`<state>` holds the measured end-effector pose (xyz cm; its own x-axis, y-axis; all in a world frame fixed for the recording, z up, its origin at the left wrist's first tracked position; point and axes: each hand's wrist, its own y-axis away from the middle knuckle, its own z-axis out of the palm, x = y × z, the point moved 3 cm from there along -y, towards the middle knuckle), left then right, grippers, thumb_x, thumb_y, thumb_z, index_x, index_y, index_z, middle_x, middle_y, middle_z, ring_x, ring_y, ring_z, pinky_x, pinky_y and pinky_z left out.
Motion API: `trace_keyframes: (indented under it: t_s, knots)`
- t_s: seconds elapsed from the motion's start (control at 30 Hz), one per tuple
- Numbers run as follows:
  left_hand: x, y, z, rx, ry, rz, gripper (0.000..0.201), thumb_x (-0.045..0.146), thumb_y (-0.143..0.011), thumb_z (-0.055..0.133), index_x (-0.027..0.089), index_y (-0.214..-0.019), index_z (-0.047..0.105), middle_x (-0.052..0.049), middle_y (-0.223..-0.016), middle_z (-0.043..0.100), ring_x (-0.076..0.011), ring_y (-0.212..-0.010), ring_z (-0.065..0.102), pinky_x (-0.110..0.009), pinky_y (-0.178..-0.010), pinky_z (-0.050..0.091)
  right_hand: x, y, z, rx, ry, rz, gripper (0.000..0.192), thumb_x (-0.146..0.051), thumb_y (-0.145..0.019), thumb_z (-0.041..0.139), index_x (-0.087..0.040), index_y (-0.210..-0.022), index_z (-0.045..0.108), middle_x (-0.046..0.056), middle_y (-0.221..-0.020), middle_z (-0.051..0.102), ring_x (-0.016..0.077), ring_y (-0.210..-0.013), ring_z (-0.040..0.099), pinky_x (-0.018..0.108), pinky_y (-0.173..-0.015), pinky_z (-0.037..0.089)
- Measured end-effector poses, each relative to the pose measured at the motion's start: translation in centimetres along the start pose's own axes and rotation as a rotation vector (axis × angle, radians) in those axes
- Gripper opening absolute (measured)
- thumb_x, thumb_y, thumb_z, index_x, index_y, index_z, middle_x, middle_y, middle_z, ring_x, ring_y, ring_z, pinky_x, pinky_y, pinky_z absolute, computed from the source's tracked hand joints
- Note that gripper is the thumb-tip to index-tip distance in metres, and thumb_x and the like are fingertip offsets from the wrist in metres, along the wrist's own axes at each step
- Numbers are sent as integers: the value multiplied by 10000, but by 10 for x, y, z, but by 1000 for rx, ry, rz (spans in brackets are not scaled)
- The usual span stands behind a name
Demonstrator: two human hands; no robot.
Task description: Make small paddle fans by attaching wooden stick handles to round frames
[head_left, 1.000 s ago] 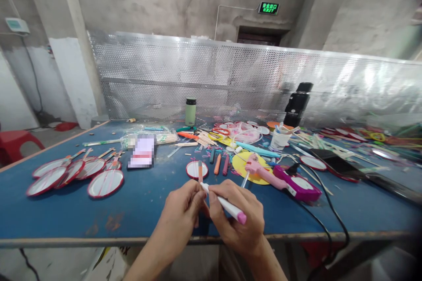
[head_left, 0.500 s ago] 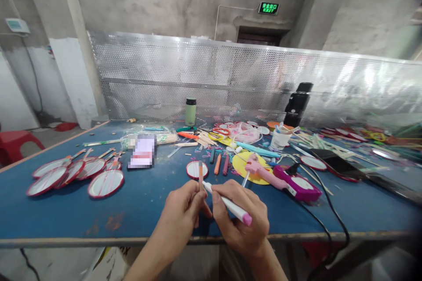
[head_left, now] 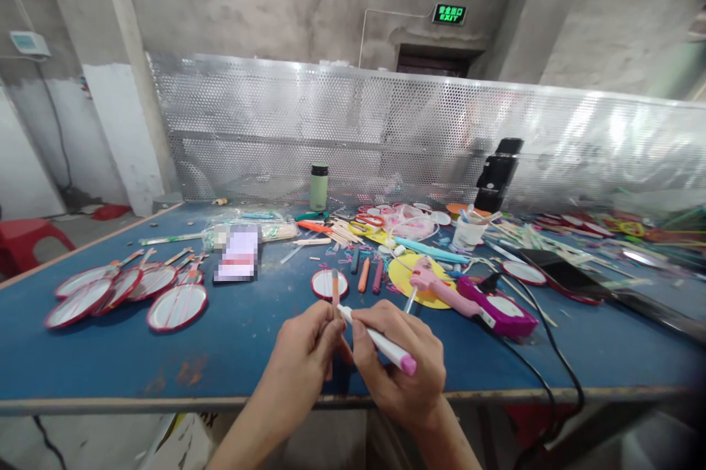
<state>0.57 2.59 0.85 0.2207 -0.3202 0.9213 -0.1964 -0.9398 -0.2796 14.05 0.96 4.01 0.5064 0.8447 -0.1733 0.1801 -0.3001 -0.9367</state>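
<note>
My left hand (head_left: 302, 349) pinches a flat craft stick (head_left: 334, 285), which stands upright above the table's front edge and looks orange with a greyish face. In my right hand (head_left: 407, 363) is a white marker pen (head_left: 386, 347) with a pink end, gripped as for writing. Its tip meets the side of the stick near my left fingertips; whether it touches I cannot tell for sure. Just behind the stick lies a white disc with a red rim (head_left: 320, 283). Crayon-like sticks, one of them orange (head_left: 364, 276), lie to its right.
Several red-rimmed discs with sticks (head_left: 176, 307) lie at left, near a phone (head_left: 238, 255). A pink glue gun (head_left: 441, 292) rests across a yellow disc (head_left: 400, 271), its black cable (head_left: 532, 301) running off the front edge. Behind stand a green bottle (head_left: 318, 189) and a white cup (head_left: 468, 236).
My right hand and the marker have shifted slightly to the left. My left hand holds the stick in nearly the same place.
</note>
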Motion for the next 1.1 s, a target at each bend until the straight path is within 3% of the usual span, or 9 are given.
trace_keyframes:
  t_s: [0.23,0.4,0.57,0.73,0.9,1.1]
  knots:
    - [1,0,1,-13,18,-9,321,394,-971,440,199,-727,510,61,-544,507,-111,-487,446,-218,-512,324,1,1,-1,48,37,7,103,-80,-849,582,-166,-839,637,3,-640,625,109,-541,553,238,-553,434]
    - [2,0,1,1,23,-11,320,398,-965,450,200,-720,508,54,-546,523,-112,-491,445,-216,-509,319,1,2,1,-3,12,19,105,-85,-858,568,-165,-829,629,8,-637,621,111,-538,550,242,-543,428]
    - [1,0,1,-6,31,-17,327,397,-963,450,200,-710,512,54,-536,521,-112,-477,439,-218,-500,315,0,2,-2,58,40,4,106,-73,-846,579,-160,-841,639,8,-645,632,112,-550,560,240,-564,442]
    - [2,1,0,4,18,0,332,409,-967,451,200,-715,501,56,-544,521,-110,-493,441,-215,-517,322,1,1,0,-6,25,9,105,-89,-861,565,-163,-828,630,2,-627,614,109,-529,546,239,-544,429]
    - [2,0,1,-4,45,-15,319,396,-963,451,200,-717,503,53,-539,524,-112,-480,433,-216,-499,311,-1,2,-2,46,51,-1,107,-89,-856,568,-172,-843,635,8,-649,639,121,-554,574,244,-569,451]
    - [2,0,0,16,14,-4,333,413,-961,459,201,-707,502,57,-527,503,-116,-498,437,-217,-518,324,-1,1,0,-15,7,-1,109,-92,-864,560,-175,-832,624,3,-641,632,113,-533,554,241,-543,433]
